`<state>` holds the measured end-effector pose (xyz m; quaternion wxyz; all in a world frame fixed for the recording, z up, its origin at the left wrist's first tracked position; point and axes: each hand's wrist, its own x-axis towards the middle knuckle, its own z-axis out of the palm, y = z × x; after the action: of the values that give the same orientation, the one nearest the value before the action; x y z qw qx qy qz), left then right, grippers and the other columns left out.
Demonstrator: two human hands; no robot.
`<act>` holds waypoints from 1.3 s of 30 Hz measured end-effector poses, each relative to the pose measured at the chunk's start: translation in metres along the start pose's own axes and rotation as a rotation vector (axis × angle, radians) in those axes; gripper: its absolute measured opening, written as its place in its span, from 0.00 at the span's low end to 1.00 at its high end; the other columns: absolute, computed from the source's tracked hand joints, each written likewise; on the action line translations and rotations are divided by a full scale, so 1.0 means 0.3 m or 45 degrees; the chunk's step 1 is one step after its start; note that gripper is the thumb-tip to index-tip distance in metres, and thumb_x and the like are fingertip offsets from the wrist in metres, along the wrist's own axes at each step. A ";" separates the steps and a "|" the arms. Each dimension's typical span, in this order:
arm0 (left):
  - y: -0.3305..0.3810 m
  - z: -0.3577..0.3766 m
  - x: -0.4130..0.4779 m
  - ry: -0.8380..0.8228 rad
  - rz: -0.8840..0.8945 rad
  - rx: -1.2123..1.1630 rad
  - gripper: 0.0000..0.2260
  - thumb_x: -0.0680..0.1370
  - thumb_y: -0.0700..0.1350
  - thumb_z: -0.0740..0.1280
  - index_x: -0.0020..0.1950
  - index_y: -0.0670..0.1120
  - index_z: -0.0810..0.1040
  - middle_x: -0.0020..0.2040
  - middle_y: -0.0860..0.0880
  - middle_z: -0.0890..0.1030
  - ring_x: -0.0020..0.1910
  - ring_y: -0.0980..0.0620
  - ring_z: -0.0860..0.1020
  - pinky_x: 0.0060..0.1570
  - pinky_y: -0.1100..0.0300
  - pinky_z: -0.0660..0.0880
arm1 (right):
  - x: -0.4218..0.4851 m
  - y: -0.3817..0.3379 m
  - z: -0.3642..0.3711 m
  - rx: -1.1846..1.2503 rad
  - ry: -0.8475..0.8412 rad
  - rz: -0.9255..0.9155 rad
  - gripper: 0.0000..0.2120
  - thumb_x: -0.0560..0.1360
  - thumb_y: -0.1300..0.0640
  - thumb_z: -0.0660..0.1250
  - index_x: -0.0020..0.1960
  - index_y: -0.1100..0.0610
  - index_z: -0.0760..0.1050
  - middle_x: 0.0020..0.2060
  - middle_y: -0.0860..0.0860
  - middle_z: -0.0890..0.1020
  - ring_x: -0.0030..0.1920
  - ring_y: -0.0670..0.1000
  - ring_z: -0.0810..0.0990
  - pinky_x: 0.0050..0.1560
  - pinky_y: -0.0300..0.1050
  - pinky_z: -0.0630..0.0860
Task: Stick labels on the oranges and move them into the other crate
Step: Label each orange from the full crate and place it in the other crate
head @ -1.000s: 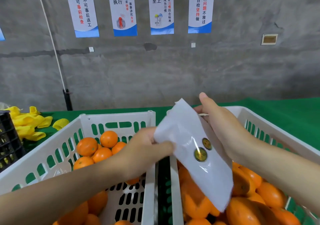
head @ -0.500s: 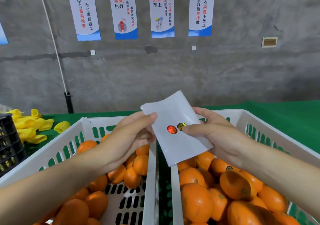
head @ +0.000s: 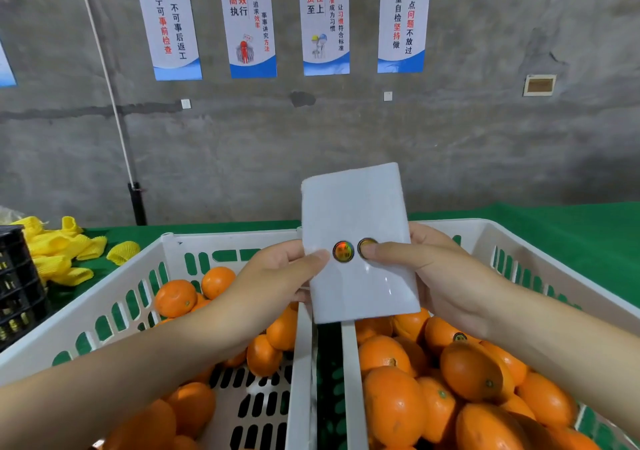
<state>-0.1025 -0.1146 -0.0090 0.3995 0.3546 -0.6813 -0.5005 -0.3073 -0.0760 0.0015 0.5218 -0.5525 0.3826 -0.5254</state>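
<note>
A label sheet is pinched at its 9 o'clock edge by the fingers of the left hand and at 3 o'clock by the right hand, thumb on a round label. Below, crates of oranges are set on a green desk by a grey wall.

A single wide-angle camera sits on the person's head, facing forward and tilted down. It looks across two white crates, the left crate and the right crate, toward a grey wall well behind them. Both forearms enter from the bottom corners. The left hand and right hand meet near the centre, close to the lens, pinching a label sheet whose face is turned to the camera. The crates fill the lower half (the bottom edge cuts them off), and the posters run along the top.
</note>
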 end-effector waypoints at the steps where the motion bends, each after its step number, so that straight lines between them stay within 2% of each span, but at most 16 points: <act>1: 0.001 -0.002 -0.003 -0.033 0.005 0.001 0.10 0.82 0.46 0.63 0.58 0.47 0.82 0.51 0.51 0.87 0.49 0.54 0.85 0.43 0.66 0.80 | 0.000 0.009 -0.001 -0.023 -0.013 0.020 0.15 0.75 0.62 0.70 0.61 0.55 0.79 0.52 0.55 0.86 0.51 0.56 0.85 0.46 0.46 0.83; 4: -0.001 0.001 -0.004 -0.040 0.016 -0.019 0.09 0.82 0.44 0.63 0.56 0.45 0.83 0.50 0.49 0.87 0.48 0.52 0.86 0.42 0.65 0.80 | 0.005 0.040 0.010 -0.328 0.110 -0.092 0.18 0.74 0.59 0.74 0.62 0.50 0.76 0.56 0.50 0.84 0.51 0.47 0.84 0.45 0.39 0.81; 6: 0.000 0.009 -0.003 0.001 0.007 -0.011 0.10 0.82 0.44 0.63 0.54 0.44 0.83 0.47 0.49 0.88 0.43 0.54 0.86 0.39 0.68 0.79 | 0.006 0.058 0.004 -0.886 0.428 -0.299 0.28 0.71 0.49 0.76 0.67 0.46 0.68 0.64 0.46 0.73 0.59 0.43 0.76 0.55 0.38 0.75; 8: 0.002 0.013 0.000 0.032 -0.003 0.020 0.11 0.83 0.45 0.62 0.52 0.44 0.84 0.44 0.49 0.88 0.37 0.59 0.83 0.36 0.70 0.76 | 0.005 0.069 0.000 -1.330 0.694 -0.534 0.43 0.67 0.41 0.75 0.75 0.46 0.56 0.69 0.41 0.58 0.71 0.47 0.61 0.68 0.45 0.63; 10: 0.002 0.013 -0.001 0.049 -0.005 0.041 0.11 0.82 0.47 0.63 0.51 0.44 0.84 0.42 0.49 0.87 0.32 0.61 0.80 0.33 0.71 0.74 | 0.004 0.058 0.001 -1.408 0.825 -0.706 0.51 0.67 0.39 0.74 0.78 0.47 0.47 0.74 0.42 0.50 0.76 0.51 0.51 0.72 0.50 0.54; 12: 0.000 0.014 -0.003 0.053 0.001 0.045 0.12 0.82 0.48 0.63 0.50 0.44 0.85 0.42 0.49 0.87 0.31 0.61 0.78 0.33 0.71 0.74 | -0.002 0.031 0.001 -1.420 0.911 -0.844 0.48 0.69 0.41 0.74 0.79 0.50 0.50 0.75 0.48 0.53 0.76 0.54 0.52 0.72 0.52 0.54; 15: -0.004 0.020 -0.004 0.069 0.013 0.045 0.12 0.83 0.47 0.63 0.48 0.45 0.85 0.39 0.49 0.86 0.30 0.60 0.77 0.33 0.70 0.74 | -0.017 0.013 0.001 -1.665 0.762 -1.082 0.19 0.75 0.46 0.68 0.64 0.50 0.76 0.61 0.52 0.74 0.65 0.56 0.67 0.62 0.49 0.59; 17: -0.005 0.022 -0.004 0.064 0.027 0.039 0.12 0.83 0.46 0.62 0.48 0.45 0.84 0.37 0.50 0.85 0.30 0.60 0.77 0.32 0.70 0.73 | -0.029 0.031 0.019 -1.706 0.480 -1.080 0.12 0.75 0.49 0.68 0.54 0.52 0.83 0.51 0.49 0.80 0.56 0.56 0.75 0.57 0.50 0.65; 21: -0.009 0.016 -0.005 0.001 0.072 0.066 0.13 0.83 0.47 0.62 0.50 0.46 0.84 0.39 0.50 0.86 0.34 0.60 0.80 0.36 0.70 0.75 | -0.031 0.060 0.038 -1.619 0.279 -0.903 0.15 0.76 0.46 0.69 0.57 0.54 0.84 0.49 0.47 0.83 0.51 0.51 0.79 0.51 0.53 0.77; 25: -0.016 0.014 -0.011 -0.098 0.113 0.123 0.13 0.80 0.51 0.63 0.45 0.52 0.87 0.45 0.52 0.87 0.42 0.60 0.84 0.44 0.68 0.79 | -0.030 0.047 0.021 -1.498 0.312 -0.912 0.12 0.75 0.48 0.72 0.54 0.54 0.85 0.46 0.46 0.84 0.48 0.48 0.81 0.47 0.53 0.80; 29: -0.020 0.015 -0.009 -0.095 0.151 0.198 0.12 0.72 0.58 0.65 0.37 0.59 0.87 0.40 0.55 0.86 0.40 0.61 0.83 0.43 0.67 0.79 | -0.026 0.042 0.021 -1.517 0.254 -0.988 0.08 0.75 0.52 0.72 0.50 0.55 0.86 0.44 0.48 0.85 0.45 0.52 0.82 0.43 0.54 0.80; 32: -0.030 0.003 -0.002 -0.063 0.188 0.333 0.20 0.71 0.61 0.65 0.41 0.46 0.87 0.39 0.43 0.84 0.40 0.48 0.82 0.46 0.56 0.80 | -0.024 0.035 0.011 -1.498 0.165 -0.939 0.07 0.77 0.54 0.70 0.51 0.54 0.86 0.44 0.47 0.85 0.46 0.50 0.81 0.45 0.53 0.79; 33: -0.033 -0.001 -0.004 -0.085 0.209 0.334 0.23 0.72 0.61 0.65 0.43 0.42 0.86 0.37 0.40 0.83 0.37 0.47 0.80 0.42 0.57 0.79 | -0.024 0.035 0.009 -1.478 0.132 -0.905 0.08 0.78 0.53 0.69 0.51 0.53 0.86 0.44 0.46 0.84 0.46 0.48 0.81 0.45 0.52 0.78; 35: -0.032 -0.001 -0.011 -0.119 0.224 0.333 0.23 0.75 0.59 0.65 0.42 0.39 0.84 0.29 0.47 0.76 0.29 0.56 0.73 0.33 0.66 0.72 | -0.020 0.039 0.007 -1.418 0.093 -0.816 0.08 0.79 0.53 0.67 0.50 0.51 0.86 0.43 0.43 0.83 0.47 0.45 0.79 0.47 0.48 0.77; 37: -0.033 0.002 -0.013 -0.130 0.211 0.338 0.17 0.78 0.55 0.65 0.39 0.43 0.82 0.27 0.55 0.72 0.27 0.60 0.70 0.32 0.69 0.68 | -0.011 0.046 0.007 -1.302 0.106 -0.702 0.09 0.79 0.52 0.66 0.49 0.49 0.85 0.42 0.41 0.83 0.48 0.43 0.78 0.48 0.43 0.75; 39: -0.036 0.003 -0.010 -0.148 0.229 0.341 0.11 0.82 0.48 0.64 0.43 0.49 0.83 0.32 0.59 0.80 0.32 0.63 0.77 0.37 0.72 0.71 | -0.005 0.046 0.006 -1.076 0.135 -0.591 0.09 0.79 0.53 0.66 0.46 0.49 0.85 0.42 0.41 0.83 0.48 0.43 0.79 0.46 0.40 0.76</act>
<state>-0.1011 -0.1143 -0.0201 0.3517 0.3129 -0.7929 -0.3870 -0.3039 -0.0764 -0.0122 0.1005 -0.7594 0.4552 -0.4539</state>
